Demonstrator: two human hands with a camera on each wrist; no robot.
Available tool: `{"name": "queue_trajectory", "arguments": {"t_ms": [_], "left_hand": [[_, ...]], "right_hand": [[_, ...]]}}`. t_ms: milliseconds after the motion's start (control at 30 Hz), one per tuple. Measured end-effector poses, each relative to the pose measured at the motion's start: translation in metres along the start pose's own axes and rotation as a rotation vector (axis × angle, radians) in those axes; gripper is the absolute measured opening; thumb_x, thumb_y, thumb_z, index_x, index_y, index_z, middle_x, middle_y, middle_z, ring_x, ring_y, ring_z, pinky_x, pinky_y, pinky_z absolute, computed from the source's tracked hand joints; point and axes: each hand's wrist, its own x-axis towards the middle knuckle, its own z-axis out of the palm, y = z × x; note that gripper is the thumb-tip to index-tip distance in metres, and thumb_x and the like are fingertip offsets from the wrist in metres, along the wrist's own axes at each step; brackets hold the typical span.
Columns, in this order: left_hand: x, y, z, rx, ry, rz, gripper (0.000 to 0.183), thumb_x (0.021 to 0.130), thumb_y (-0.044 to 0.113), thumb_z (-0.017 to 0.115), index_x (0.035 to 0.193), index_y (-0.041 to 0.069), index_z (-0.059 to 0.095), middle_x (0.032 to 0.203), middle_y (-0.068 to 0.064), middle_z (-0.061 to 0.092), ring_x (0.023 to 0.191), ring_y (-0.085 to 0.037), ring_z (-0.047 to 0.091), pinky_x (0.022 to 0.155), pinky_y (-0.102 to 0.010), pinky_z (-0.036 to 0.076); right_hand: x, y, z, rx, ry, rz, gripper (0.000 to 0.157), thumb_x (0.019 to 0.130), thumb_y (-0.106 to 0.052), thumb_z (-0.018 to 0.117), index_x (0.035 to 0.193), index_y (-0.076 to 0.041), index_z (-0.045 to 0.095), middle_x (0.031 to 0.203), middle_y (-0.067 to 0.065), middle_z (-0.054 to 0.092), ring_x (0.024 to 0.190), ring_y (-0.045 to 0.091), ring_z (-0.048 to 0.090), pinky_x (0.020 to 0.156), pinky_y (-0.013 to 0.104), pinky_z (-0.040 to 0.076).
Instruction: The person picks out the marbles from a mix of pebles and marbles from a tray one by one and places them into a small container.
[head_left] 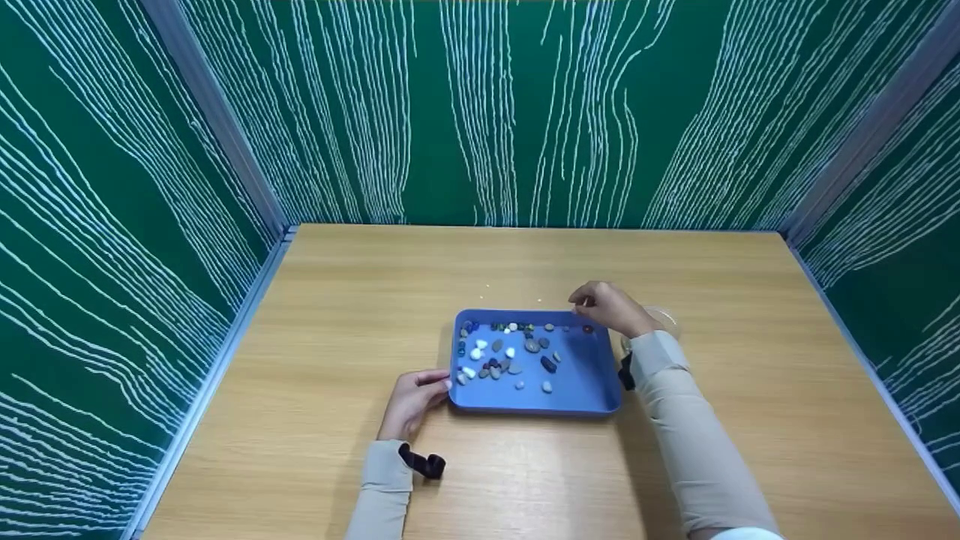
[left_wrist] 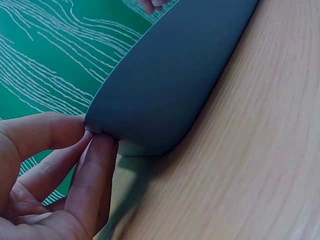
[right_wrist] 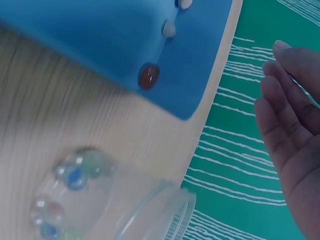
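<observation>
Pinched blue tray (head_left: 585,382), lower centre of head view, in left fingers (left_wrist: 94,170) | held right fingers (right_wrist: 275,125) nearly together, apparently empty, over tray's upper-right rim | likely needed steady pressure against jostling pebbles (head_left: 532,346)

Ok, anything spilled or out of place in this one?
Possibly: two tiny pale specks show on the table just beyond the blue tray, while the stones are inside it. They're too small to identify. Nothing else stands out.
</observation>
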Motion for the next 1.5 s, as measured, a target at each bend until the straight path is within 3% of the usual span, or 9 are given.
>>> {"name": "queue_trajectory", "arguments": {"t_ms": [167,433,633,900,1167,1500], "left_hand": [[-0.002,-0.001,0.0,-0.021,-0.01,0.012,0.036,0.083,-0.008,0.063,0.116,-0.021,0.056,0.101,-0.015,0.069,0.088,-0.013,0.065,0.083,-0.025,0.057],[-0.002,0.0,0.0,-0.005,0.006,-0.008,0.035,0.084,-0.007,0.064,0.116,-0.02,0.057,0.103,-0.016,0.068,0.088,-0.014,0.065,0.084,-0.026,0.057],[-0.002,-0.001,-0.001,-0.021,-0.003,-0.002,0.036,0.084,-0.008,0.064,0.117,-0.02,0.056,0.105,-0.018,0.068,0.09,-0.016,0.066,0.086,-0.028,0.057],[-0.001,-0.001,-0.001,-0.027,-0.004,0.003,0.036,0.084,-0.009,0.063,0.117,-0.02,0.056,0.109,-0.023,0.067,0.092,-0.017,0.067,0.089,-0.031,0.056],[-0.002,-0.002,-0.001,-0.017,-0.028,0.032,0.036,0.084,-0.008,0.063,0.117,-0.021,0.056,0.109,-0.024,0.068,0.094,-0.017,0.066,0.09,-0.032,0.056],[0.0,-0.001,-0.001,-0.029,-0.011,0.005,0.035,0.084,-0.009,0.063,0.116,-0.019,0.057,0.108,-0.023,0.068,0.093,-0.018,0.067,0.089,-0.032,0.056]], "right_hand": [[0.006,-0.008,0.007,0.003,-0.006,-0.022,0.024,0.092,-0.01,0.061,0.113,0.001,0.067,0.104,0.015,0.068,0.089,0.024,0.062,0.074,0.036,0.057],[0.016,-0.021,0.02,0.033,-0.054,-0.026,0.026,0.093,-0.012,0.06,0.116,-0.002,0.067,0.099,0.014,0.065,0.075,0.022,0.06,0.051,0.035,0.055],[0.025,-0.03,0.029,-0.012,-0.048,-0.113,0.024,0.092,-0.008,0.062,0.114,0.0,0.068,0.101,0.014,0.069,0.081,0.021,0.063,0.062,0.028,0.056],[0.032,-0.043,0.042,-0.014,-0.091,-0.1,0.026,0.092,-0.009,0.063,0.116,-0.001,0.068,0.105,0.013,0.069,0.087,0.021,0.064,0.076,0.034,0.059],[0.041,-0.051,0.056,-0.031,-0.127,-0.08,0.025,0.092,-0.006,0.061,0.116,-0.005,0.069,0.109,0.011,0.069,0.093,0.02,0.064,0.082,0.036,0.058],[0.048,-0.059,0.068,-0.061,-0.15,-0.068,0.027,0.092,-0.004,0.061,0.118,-0.002,0.067,0.112,0.014,0.069,0.097,0.024,0.066,0.084,0.036,0.058]]}}
